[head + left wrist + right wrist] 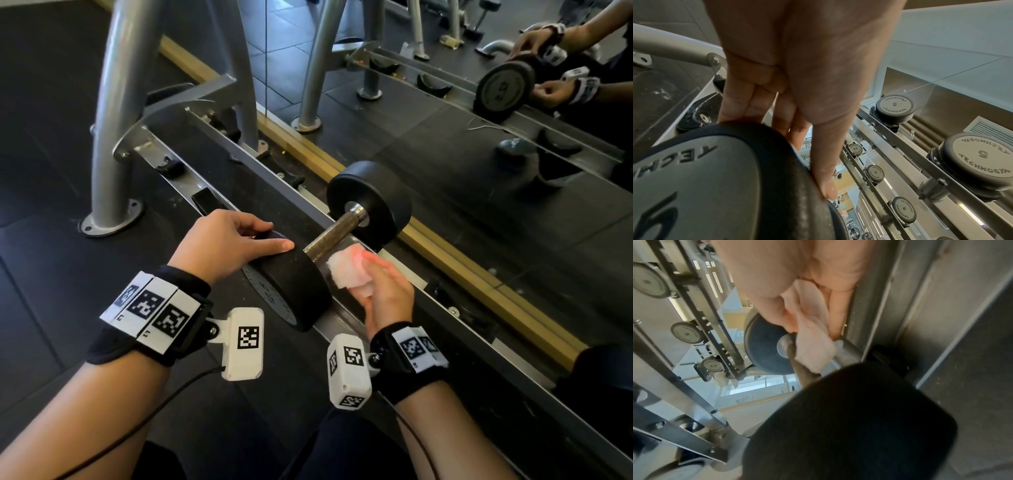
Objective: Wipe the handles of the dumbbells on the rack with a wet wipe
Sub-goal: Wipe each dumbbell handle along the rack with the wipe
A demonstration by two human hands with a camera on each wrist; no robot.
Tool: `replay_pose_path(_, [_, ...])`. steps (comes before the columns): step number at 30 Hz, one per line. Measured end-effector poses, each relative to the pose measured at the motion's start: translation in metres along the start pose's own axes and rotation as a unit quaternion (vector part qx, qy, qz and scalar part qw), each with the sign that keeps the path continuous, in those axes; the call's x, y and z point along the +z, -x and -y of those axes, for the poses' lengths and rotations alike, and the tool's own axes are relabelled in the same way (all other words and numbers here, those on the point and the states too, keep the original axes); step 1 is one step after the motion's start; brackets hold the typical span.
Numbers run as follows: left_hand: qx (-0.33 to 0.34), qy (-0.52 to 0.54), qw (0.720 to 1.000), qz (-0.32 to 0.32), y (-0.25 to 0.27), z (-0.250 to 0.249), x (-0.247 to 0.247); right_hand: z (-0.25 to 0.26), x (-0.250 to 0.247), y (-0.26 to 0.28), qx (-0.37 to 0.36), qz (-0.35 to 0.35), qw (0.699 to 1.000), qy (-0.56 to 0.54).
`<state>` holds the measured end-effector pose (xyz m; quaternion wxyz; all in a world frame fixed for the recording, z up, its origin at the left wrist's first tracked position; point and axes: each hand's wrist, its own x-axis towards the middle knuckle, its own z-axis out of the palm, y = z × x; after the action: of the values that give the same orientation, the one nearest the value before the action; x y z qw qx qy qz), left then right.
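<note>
**Wipe being brought to the dumbbell handle**

The dumbbell (329, 240) is lying across the rack (239, 150), one head at the front rail and the other at the back rail by the mirror, and its knurled handle (334, 233) is being left bare between the two heads. A bunched wet wipe (346, 270) is being pinched between the thumb and curled fingers of the right hand (387, 294), just beside the handle's near end; in the right wrist view it appears to be touching the bar. The near head is being steadied by the left hand (226, 246), whose grip is spread, fingers straight and laid over the black rim, probably so that the dumbbell is not rolled in its cradle while the handle is being rubbed. Other dumbbells (980, 160) are being shown on further rails.
</note>
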<state>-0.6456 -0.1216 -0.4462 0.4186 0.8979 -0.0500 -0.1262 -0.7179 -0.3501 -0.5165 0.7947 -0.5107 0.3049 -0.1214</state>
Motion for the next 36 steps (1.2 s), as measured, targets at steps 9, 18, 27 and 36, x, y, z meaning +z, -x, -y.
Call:
replay_pose_path(9, [-0.006, 0.000, 1.000, 0.001, 0.002, -0.002, -0.001, -0.002, 0.032, -0.022, -0.056, 0.017, 0.977, 0.203])
replay_pose_path(18, [-0.012, 0.015, 1.000, 0.020, -0.005, 0.000, -0.002, -0.009, 0.011, 0.010, -0.049, 0.147, 0.969, 0.194])
replay_pose_path(27, [-0.020, 0.035, 0.999, 0.013, -0.008, 0.000, -0.004, -0.001, 0.026, -0.011, 0.028, 0.027, 0.980, 0.195])
replay_pose_path(36, [-0.028, 0.022, 0.999, -0.010, 0.001, -0.002, 0.001, 0.003, 0.010, 0.009, 0.076, 0.087, 0.992, 0.052])
